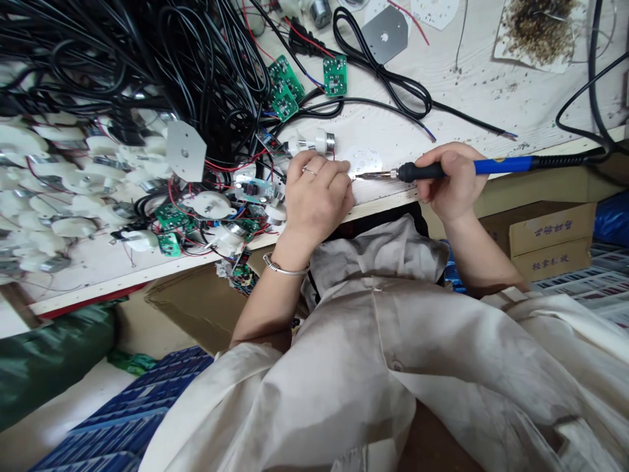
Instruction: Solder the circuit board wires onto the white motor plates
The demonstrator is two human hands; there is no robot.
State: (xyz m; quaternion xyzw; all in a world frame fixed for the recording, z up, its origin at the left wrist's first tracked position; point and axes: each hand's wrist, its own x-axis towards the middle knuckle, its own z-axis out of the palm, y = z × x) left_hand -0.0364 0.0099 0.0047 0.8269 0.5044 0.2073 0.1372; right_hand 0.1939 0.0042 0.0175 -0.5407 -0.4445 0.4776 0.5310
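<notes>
Beige smock sleeves reach to the table. The left hand has its fingers together against a white round circuit board, while the right hand has its fingers clamped on a blue-handled soldering iron, tip at the board's edge.

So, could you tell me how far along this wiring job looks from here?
A heap of white discs already looks wired. In hand: the right hand holds a soldering iron at a white board, which the left hand seems to steady. Apparently left: green boards lying apart and a black cable with bared ends.
</notes>
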